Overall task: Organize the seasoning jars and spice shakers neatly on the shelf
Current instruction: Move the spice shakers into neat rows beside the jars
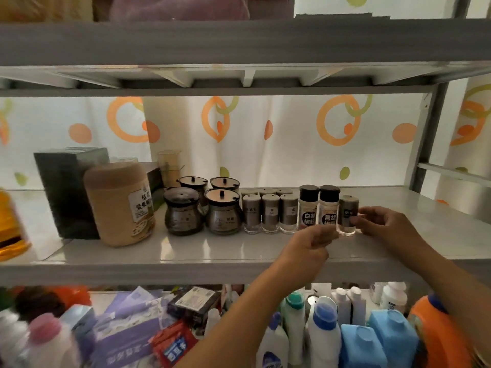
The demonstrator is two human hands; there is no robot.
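Observation:
On the grey middle shelf (212, 251) stand several dark seasoning jars (223, 215) with knobbed lids, then a double row of grey spice shakers (269, 216), then two black-capped pepper bottles (309, 207) with white labels. At the right end of the row stands one grey shaker with a dark label (347, 215). My right hand (382, 224) holds that shaker from its right side with fingertips. My left hand (314, 241) touches its lower left side, in front of the second pepper bottle (329, 205).
A tall beige canister (119, 203) and a dark box (61, 192) stand at the shelf's left, with a yellow oil bottle (10, 224) at the edge. The shelf below holds detergent bottles (324, 330) and packets. An upper shelf (239, 43) overhangs closely. A patterned curtain hangs behind.

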